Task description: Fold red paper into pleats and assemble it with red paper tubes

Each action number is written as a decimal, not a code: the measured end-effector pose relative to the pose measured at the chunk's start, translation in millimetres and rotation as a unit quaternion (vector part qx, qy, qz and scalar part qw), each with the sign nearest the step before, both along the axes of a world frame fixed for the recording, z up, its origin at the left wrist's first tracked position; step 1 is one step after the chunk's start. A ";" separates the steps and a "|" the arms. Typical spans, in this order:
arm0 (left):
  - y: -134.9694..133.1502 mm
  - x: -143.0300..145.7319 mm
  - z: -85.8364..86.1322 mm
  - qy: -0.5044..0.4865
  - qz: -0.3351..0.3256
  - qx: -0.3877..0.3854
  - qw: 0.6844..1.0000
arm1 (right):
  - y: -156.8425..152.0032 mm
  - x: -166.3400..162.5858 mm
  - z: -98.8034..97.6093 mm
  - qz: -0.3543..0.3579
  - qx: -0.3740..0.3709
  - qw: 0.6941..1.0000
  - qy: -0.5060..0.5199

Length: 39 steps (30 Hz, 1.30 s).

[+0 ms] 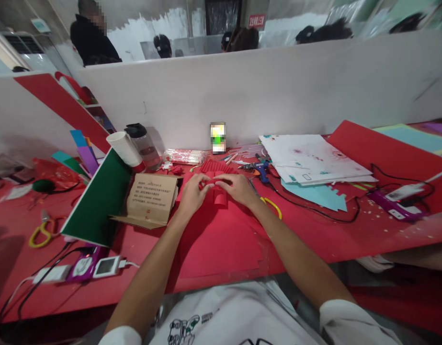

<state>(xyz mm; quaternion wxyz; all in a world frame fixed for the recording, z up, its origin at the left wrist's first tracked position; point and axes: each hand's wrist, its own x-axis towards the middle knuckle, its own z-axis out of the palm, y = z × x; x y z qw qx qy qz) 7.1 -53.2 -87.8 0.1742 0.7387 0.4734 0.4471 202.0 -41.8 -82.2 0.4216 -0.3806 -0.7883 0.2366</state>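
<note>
While both hands, left hand (192, 193) and right hand (238, 188), pinch the small red paper piece (218, 190) mid-counter (314, 230) over the red sheet (217, 239); keep fingertip pressure even, edges aligned.

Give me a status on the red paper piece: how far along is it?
Looks done: a pleated red fan lies behind the hands. In hand: the left hand and right hand pinch a small red paper piece over the flat red sheets. Left: glue gun and yellow scissors lie untouched beside the right hand, so joining seems pending.
</note>
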 end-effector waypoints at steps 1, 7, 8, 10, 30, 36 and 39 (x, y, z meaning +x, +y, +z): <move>-0.1 -0.2 0.1 0.000 -0.002 -0.001 1.000 | 0.3 0.5 -0.2 -0.001 0.002 1.000 -0.003; -0.7 -1.2 0.2 -0.014 -0.017 -0.027 0.999 | 2.2 2.7 -0.1 0.008 0.007 1.000 0.011; -0.6 -1.3 0.2 -0.019 -0.017 -0.027 0.999 | 2.6 3.0 -0.2 0.008 0.008 1.000 0.017; -0.2 -1.3 0.4 -0.032 -0.019 -0.028 0.999 | 3.0 3.4 -0.8 0.006 0.011 0.999 0.031; -3.3 3.7 6.8 -0.179 -0.029 -0.094 0.979 | 6.7 4.8 -0.2 0.042 -0.080 0.985 0.145; 3.0 -0.8 1.5 -0.186 -0.055 -0.127 0.973 | 5.5 2.5 -2.3 0.042 -0.079 0.988 0.123; 3.2 1.0 -0.6 -0.167 -0.063 -0.122 0.976 | 2.9 -0.2 -2.5 0.029 -0.072 0.990 0.120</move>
